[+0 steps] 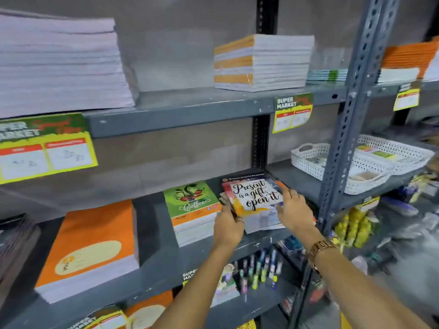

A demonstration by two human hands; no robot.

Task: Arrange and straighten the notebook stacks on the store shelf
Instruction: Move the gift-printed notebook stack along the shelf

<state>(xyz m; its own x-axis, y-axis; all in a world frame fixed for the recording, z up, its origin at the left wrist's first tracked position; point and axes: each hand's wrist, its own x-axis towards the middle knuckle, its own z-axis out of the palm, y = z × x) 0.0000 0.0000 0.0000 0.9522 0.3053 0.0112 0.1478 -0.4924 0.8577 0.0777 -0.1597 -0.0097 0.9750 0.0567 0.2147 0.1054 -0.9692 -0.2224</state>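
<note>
On the middle shelf [152, 264] lies a low stack of notebooks [255, 200] whose top cover reads "Present is a gift, open it". My left hand [226, 225] presses against its left edge, fingers curled along the side. My right hand [293, 207] rests flat on the right edge, fingers spread. Both hands hold the stack between them. Left of it stands a taller stack with a green "Coffee" cover [192, 205]. Further left sits a thick orange-covered stack [92, 248].
The upper shelf holds a tall white stack [59, 65] and an orange-striped stack [261, 64]. White plastic baskets [365, 169] sit to the right past the grey upright post [344, 129]. Pens [259, 269] stand on the shelf below. Yellow price tags [292, 112] hang from shelf edges.
</note>
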